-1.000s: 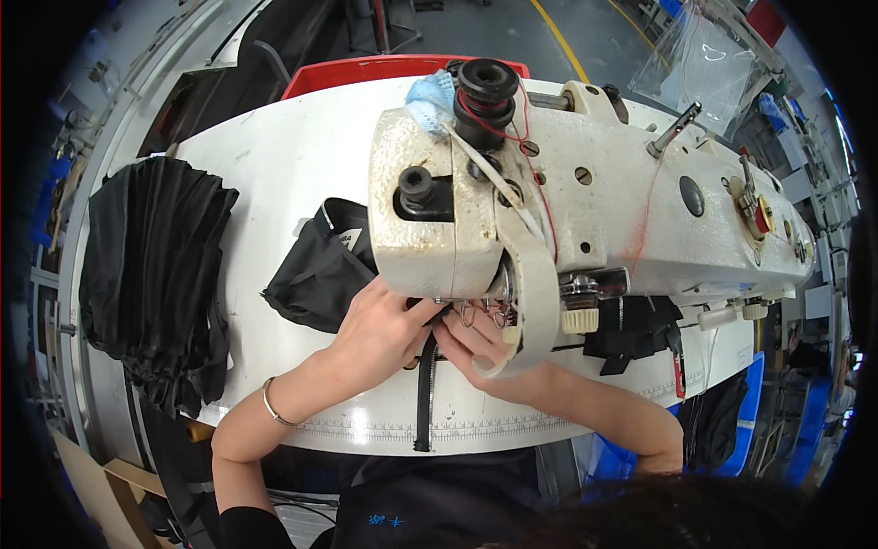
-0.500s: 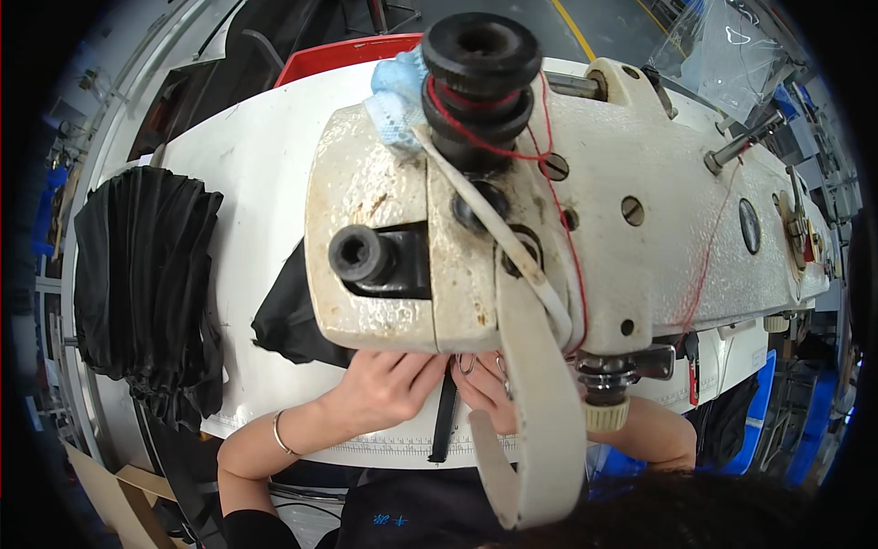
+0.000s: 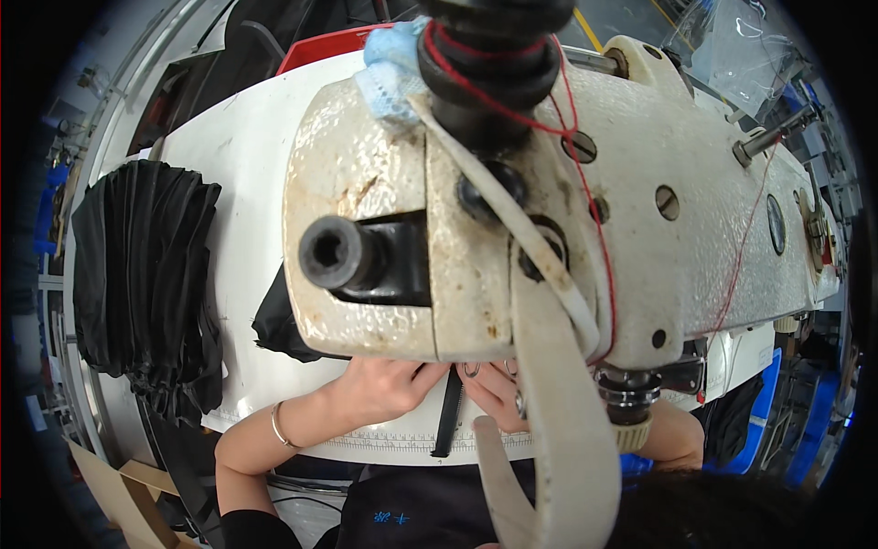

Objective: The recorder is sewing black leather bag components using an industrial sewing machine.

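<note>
White surface point(image 3: 242, 229) | cream sewing machine point(image 3: 357, 128) above it | dark garment point(image 3: 434, 503) at lower edge | left hand point(image 3: 384, 389) and right hand point(image 3: 497, 395) under the machine head, fingers curled, tips hidden (grip: cannot tell) | black strip point(image 3: 447, 412) between them, long axis machine-to-wearer, near end slightly left | small blue writing point(image 3: 390, 519) on the garment

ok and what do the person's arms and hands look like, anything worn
The left hand and right hand look ungloved, fingertips hidden. A slim, silvery bangle circles the left forearm; a short black sleeve shows on that arm. No right sleeve is visible.
</note>
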Demonstrator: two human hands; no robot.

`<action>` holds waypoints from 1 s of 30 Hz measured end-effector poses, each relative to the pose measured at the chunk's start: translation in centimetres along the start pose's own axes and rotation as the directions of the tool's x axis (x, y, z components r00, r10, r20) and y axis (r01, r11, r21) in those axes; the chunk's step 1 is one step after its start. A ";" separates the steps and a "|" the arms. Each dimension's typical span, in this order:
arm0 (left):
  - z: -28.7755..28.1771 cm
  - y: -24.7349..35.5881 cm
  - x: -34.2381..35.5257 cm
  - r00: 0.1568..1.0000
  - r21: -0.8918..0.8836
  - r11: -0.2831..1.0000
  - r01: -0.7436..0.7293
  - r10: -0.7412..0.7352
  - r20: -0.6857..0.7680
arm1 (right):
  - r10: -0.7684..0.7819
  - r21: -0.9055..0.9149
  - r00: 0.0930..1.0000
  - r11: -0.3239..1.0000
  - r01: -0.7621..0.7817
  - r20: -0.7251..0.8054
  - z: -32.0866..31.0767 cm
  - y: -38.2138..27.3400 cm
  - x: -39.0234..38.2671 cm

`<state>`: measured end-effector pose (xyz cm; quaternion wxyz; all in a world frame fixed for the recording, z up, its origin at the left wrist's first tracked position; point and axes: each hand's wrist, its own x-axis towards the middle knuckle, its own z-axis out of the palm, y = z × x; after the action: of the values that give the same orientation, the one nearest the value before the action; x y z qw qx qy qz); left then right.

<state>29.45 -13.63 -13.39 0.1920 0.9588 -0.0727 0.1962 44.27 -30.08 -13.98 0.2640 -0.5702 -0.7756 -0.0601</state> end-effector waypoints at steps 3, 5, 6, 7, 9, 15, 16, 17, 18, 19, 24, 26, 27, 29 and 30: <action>0.2 -1.2 -0.3 0.999 0.000 0.999 0.035 -0.035 -0.003 | 0.246 0.181 0.962 0.947 -0.265 0.119 1.0 0.4 0.2; -0.9 -2.3 0.9 0.986 0.029 1.000 0.003 -0.007 0.164 | 0.197 0.331 0.968 0.913 -0.238 0.154 2.1 2.2 0.3; -1.0 -2.3 1.9 1.000 0.008 1.000 0.027 -0.027 0.003 | 0.193 0.327 0.969 0.915 -0.234 0.152 1.8 2.4 0.6; -2.7 -1.5 3.0 0.994 0.018 0.994 0.110 -0.110 0.022 | 0.176 0.254 0.980 0.948 -0.194 0.091 1.2 2.3 1.2; -3.0 -1.8 3.4 0.988 -0.035 0.987 0.154 -0.154 -0.006 | 0.128 0.098 0.991 0.987 -0.125 -0.029 0.1 1.9 1.7; -6.6 6.2 3.0 0.937 0.362 0.915 -0.179 0.047 0.346 | -0.243 -0.096 0.970 0.965 0.245 0.032 -2.3 -2.4 -0.2; -6.8 7.7 1.7 0.898 0.395 0.845 -0.361 0.200 0.392 | -0.231 -0.109 0.973 0.967 0.232 0.018 -2.4 -3.7 -0.9; -6.8 9.0 0.5 0.828 0.414 0.741 -0.528 0.340 0.446 | -0.218 -0.120 0.976 0.969 0.217 0.003 -2.4 -4.7 -1.3; -6.0 9.7 -0.9 0.831 0.419 0.740 -0.526 0.340 0.441 | -0.223 -0.123 0.975 0.967 0.222 0.006 -2.4 -5.0 -1.4; -4.9 9.8 -2.1 0.916 0.402 0.833 -0.380 0.280 0.287 | -0.191 -0.139 0.981 0.973 0.185 -0.035 -2.3 -5.2 -1.5; -2.5 9.8 -4.9 0.984 0.414 0.908 -0.065 0.128 -0.127 | -0.130 -0.174 0.984 0.979 0.109 -0.118 -2.3 -5.6 -1.2; -1.7 9.8 -5.0 0.971 0.392 0.919 -0.044 0.132 -0.201 | -0.118 -0.140 0.978 0.986 0.095 -0.171 -2.4 -5.6 -1.2; -1.4 9.9 -5.0 0.954 0.362 0.932 -0.023 0.129 -0.269 | -0.120 -0.141 0.978 0.985 0.096 -0.170 -2.5 -5.7 -1.2; -1.2 9.8 -5.2 0.948 0.353 0.935 -0.024 0.134 -0.290 | -0.140 -0.136 0.966 0.984 0.112 -0.219 -2.6 -5.6 -1.1; -1.2 9.7 -5.2 0.941 0.344 0.939 -0.025 0.137 -0.308 | -0.140 -0.135 0.966 0.984 0.113 -0.217 -2.7 -5.6 -1.0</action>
<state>22.18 -21.75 -11.20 0.0272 0.9276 -0.0454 0.3699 40.25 -33.89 -11.02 0.3109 -0.5239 -0.7704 -0.1883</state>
